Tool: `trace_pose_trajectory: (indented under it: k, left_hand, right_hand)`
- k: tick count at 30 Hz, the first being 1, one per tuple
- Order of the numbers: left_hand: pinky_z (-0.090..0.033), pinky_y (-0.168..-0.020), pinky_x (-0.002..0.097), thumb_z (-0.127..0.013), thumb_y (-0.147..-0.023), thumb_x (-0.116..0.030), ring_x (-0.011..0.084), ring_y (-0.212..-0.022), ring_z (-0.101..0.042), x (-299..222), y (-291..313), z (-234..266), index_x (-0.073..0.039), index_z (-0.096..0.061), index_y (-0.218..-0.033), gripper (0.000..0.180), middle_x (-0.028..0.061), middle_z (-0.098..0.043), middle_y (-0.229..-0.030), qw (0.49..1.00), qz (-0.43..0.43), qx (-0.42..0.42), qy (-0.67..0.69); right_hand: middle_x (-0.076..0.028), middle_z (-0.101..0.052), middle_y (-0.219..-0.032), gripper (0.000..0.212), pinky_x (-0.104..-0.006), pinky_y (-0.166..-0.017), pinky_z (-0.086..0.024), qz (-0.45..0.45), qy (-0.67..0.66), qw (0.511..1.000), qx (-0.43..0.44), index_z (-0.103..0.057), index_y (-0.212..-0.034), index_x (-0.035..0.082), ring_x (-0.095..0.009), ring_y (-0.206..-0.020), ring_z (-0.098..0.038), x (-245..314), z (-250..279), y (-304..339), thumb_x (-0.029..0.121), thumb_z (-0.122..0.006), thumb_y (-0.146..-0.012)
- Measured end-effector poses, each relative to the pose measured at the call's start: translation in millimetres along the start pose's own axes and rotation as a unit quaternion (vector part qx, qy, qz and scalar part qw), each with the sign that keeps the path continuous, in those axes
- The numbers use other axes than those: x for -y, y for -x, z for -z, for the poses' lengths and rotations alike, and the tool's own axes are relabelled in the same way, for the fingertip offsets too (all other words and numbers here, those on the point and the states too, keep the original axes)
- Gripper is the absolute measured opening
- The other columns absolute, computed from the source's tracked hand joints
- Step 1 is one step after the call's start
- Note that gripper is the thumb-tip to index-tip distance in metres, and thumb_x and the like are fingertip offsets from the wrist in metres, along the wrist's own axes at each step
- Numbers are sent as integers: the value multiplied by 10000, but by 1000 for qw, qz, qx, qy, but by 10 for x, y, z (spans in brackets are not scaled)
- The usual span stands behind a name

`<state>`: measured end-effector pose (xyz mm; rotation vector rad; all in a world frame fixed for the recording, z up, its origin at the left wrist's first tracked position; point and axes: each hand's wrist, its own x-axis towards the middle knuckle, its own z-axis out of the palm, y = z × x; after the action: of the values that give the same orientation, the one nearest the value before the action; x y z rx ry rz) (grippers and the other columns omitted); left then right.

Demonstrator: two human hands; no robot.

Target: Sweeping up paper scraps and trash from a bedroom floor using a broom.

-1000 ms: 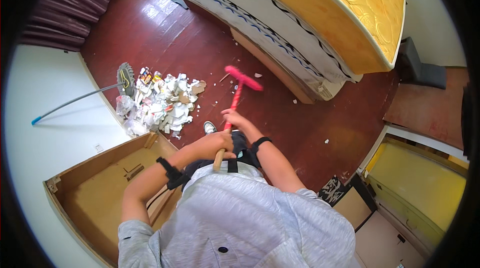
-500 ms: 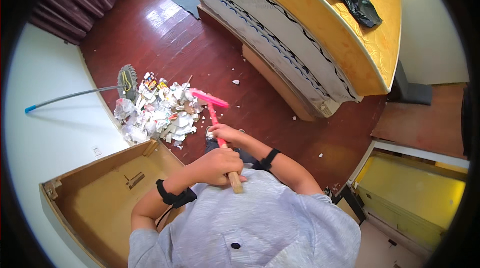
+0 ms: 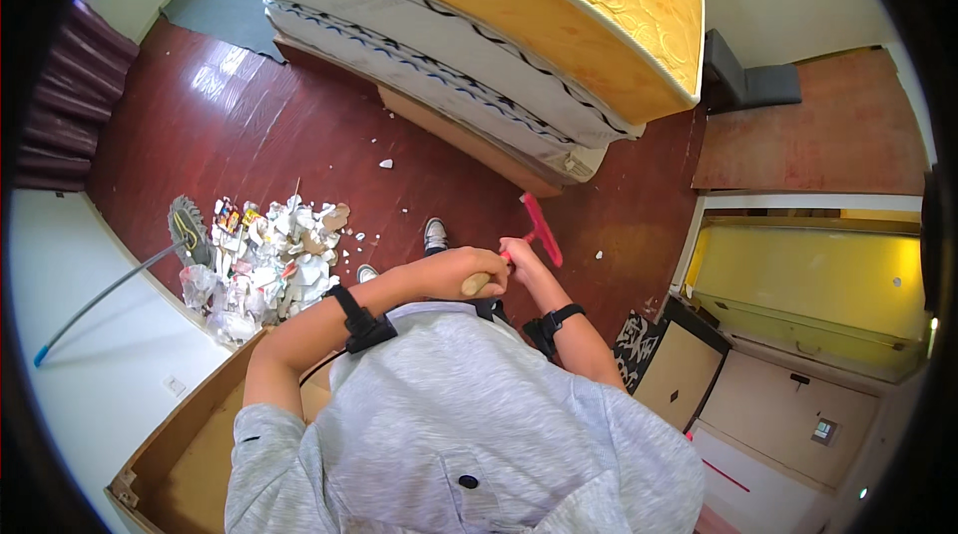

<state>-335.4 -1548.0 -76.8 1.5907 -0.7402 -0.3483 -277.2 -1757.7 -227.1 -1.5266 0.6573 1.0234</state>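
Note:
A broom with a pink T-shaped head (image 3: 542,232) and a wooden handle end (image 3: 476,284) is held across the front of my body. My left hand (image 3: 467,270) is wrapped round the wooden end near my chest. Further along the pink shaft, my right hand (image 3: 518,254) grips it closer to the head. The head is over the red floor, right of my shoes; whether it touches the floor I cannot tell. To the left lies a heap of paper and plastic rubbish (image 3: 292,253), apart from the broom.
A grey mop (image 3: 187,232) with a blue-tipped pole leans beside the heap. Stacked mattresses (image 3: 439,45) stand ahead on a wooden base. A wooden drawer-like box (image 3: 190,434) is at lower left. White scraps (image 3: 385,165) dot the floor. A yellow cabinet (image 3: 808,279) stands right.
My body and view have turned right, so the heap and mattresses sit further left in view. The broom head has swung from beside the heap to the right, still in both hands.

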Motion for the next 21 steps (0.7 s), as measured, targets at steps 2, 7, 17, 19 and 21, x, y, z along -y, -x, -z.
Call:
trace_pose_trajectory:
  k: [2, 7, 17, 19, 21]
  left_hand:
    - [-448, -754, 323, -589, -837, -151, 224, -820, -577, 204, -359, -59, -32, -546, -856, 128, 109, -585, -878, 999, 25, 4, 35]
    - [-436, -760, 303, -541, -884, -171, 156, -816, -525, 613, -893, -136, -10, -524, -886, 162, 79, -578, -895, 984, 110, -49, 128]
    - [-409, -771, 267, -538, -876, -126, 112, -848, -499, 193, -230, 266, -26, -516, -874, 103, 68, -537, -882, 929, 246, -273, 42]
    - [-393, -810, 276, -525, -883, -116, 126, -909, -486, -88, -122, 258, -27, -516, -853, 94, 58, -532, -868, 910, 274, -307, 39]
    - [-340, -902, 323, -589, -849, -148, 152, -995, -491, -337, -32, 249, -69, -532, -834, 98, 27, -539, -876, 874, 315, -364, 65]
  right_hand:
    - [-38, -390, -518, 125, -277, -297, -234, -11, -74, 997, -10, -426, -606, 105, -151, -368, -359, -3, 360, -247, 76, -423, -728]
    - [-12, -374, -547, 138, -243, -316, -199, 6, -148, 989, 24, -420, -634, 130, -116, -412, -333, 143, 756, -726, 90, -422, -765]
    - [-15, -413, -514, 178, -256, -311, -207, -82, 176, 958, 211, -484, -656, 84, -107, -372, -343, 537, -658, -1201, 200, -500, -789]
    - [-24, -425, -505, 196, -268, -308, -214, -78, 241, 938, 238, -492, -632, 78, -112, -366, -354, 634, -1008, -1109, 201, -500, -784]
    - [-9, -434, -511, 194, -221, -307, -256, -84, 282, 904, 310, -491, -668, 84, -97, -372, -377, 681, -1301, -1041, 211, -513, -815]
